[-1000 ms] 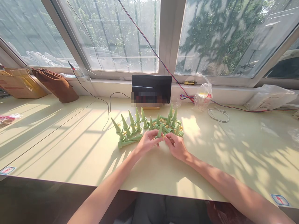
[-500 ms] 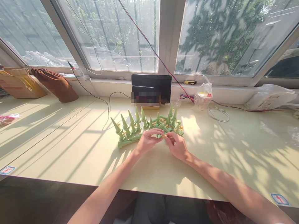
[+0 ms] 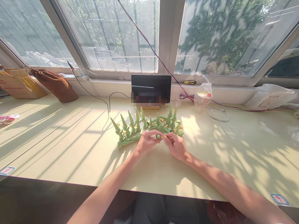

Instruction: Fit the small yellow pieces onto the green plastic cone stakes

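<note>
My left hand and my right hand meet over the pale table, fingers pinched together on one green cone-shaped plastic piece held between them. Just behind the hands several more green cones stand upright in a row, with a loose heap of green cones and small yellow parts to their right. One green cone lies flat left of my left hand.
A dark tablet leans against the window sill. A brown pouch and cardboard box sit far left, a clear bag and coiled white cable to the right. A black cable crosses the table.
The green cone between my fingers has tipped from pointing up to lying nearly level. Both hands stay in the same place.
</note>
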{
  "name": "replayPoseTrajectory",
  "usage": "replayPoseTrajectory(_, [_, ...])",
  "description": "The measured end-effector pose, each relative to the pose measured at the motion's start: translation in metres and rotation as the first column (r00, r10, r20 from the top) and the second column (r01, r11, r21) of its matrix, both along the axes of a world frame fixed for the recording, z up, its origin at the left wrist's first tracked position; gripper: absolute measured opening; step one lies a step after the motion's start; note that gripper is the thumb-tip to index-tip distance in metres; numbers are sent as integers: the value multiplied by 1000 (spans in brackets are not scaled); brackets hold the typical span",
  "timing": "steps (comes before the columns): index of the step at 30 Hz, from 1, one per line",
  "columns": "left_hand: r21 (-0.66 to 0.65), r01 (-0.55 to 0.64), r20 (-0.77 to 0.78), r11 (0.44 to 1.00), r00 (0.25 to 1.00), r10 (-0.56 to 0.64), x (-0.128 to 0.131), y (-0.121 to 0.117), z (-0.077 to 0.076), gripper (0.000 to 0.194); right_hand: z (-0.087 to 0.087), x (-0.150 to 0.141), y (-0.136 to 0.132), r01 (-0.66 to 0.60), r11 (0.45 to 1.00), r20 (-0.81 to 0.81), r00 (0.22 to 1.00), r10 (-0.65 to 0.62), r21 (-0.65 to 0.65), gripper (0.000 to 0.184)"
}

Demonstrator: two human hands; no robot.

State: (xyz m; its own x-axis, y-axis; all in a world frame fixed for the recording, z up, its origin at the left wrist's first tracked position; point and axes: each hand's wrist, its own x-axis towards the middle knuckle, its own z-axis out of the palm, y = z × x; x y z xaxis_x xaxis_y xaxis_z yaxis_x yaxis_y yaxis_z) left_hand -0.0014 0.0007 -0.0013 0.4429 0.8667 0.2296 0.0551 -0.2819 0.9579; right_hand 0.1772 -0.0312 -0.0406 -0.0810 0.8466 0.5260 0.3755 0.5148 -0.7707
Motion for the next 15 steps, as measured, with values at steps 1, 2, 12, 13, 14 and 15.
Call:
replayPoseTrajectory(1, [-10, -3, -9, 1000, 1000, 3, 0, 0, 0, 19, 0, 0, 0, 3, 1000, 2, 1000, -3, 0, 23])
replayPoseTrajectory(2, [-16, -2, -11, 1000, 1000, 2, 0, 0, 1, 20, 0, 0, 0, 7, 1000, 6, 1000, -7, 0, 24])
replayPoseTrajectory(12, [23, 19, -6, 1000, 1000, -19, -2, 0, 1, 19, 4, 0, -2, 10, 1000, 35, 999, -10, 11, 22])
replayPoseTrajectory(13, [32, 15, -9, 999, 1000, -15, -1, 0, 1, 18, 4, 0, -3, 10, 1000, 42, 999, -11, 10, 22])
replayPoseTrajectory(14, [40, 11, -10, 999, 1000, -11, -1, 0, 1, 18, 5, -1, -3, 11, 1000, 47, 999, -12, 8, 22])
replayPoseTrajectory(15, [47, 7, -11, 999, 1000, -7, -1, 0, 1, 17, 5, -1, -3, 13, 1000, 51, 999, -13, 7, 22])
